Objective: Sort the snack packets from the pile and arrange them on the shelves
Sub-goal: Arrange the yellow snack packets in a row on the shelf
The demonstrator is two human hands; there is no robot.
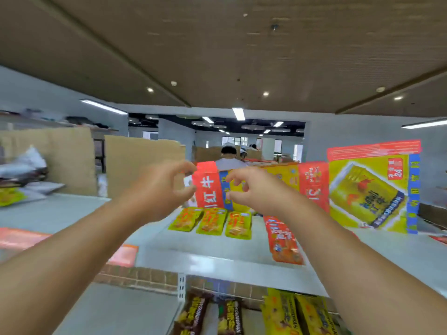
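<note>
Snack packets (pixel 211 222) sit in a row on the top shelf (pixel 205 259) beneath your left hand (pixel 157 189) and right hand (pixel 256 189), fingers half-curled and empty, so likely fetch another next.

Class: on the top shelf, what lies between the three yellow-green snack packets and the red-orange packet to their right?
Nothing: the head view shows only bare white shelf between the yellow-green snack packets and the red-orange packet.

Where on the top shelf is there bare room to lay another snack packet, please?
The top shelf is bare along its front edge, before the three yellow-green packets, and to the right of the orange-red packet, in front of the big yellow carton. The gap between those packets is narrow, and the back is crowded with cartons.
</note>
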